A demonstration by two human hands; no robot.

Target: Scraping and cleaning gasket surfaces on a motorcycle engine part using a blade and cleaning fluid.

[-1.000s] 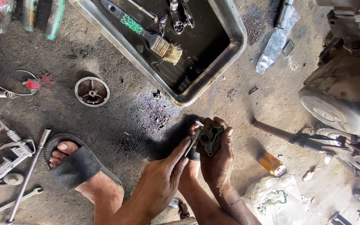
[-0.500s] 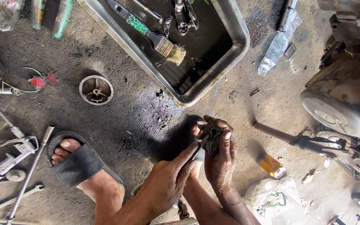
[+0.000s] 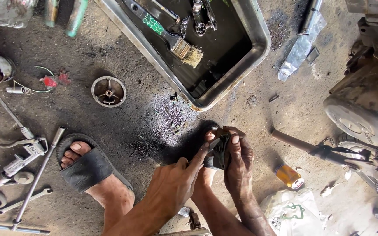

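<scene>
Engine part (image 3: 219, 150), dark metal, upright above the oily floor (image 3: 259, 109) | my right hand (image 3: 238, 161) wraps it from the right | my left hand (image 3: 173, 183) pinches its left edge, forefinger along it | long axis roughly vertical, below the steel tray (image 3: 259, 30).

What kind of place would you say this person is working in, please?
Most likely an informal motorcycle repair spot on a bare, oil-stained concrete floor. An engine casing sits at the right, a metal tray holds dark fluid and a paintbrush, and wrenches lie scattered beside the person's sandalled foot.
</scene>
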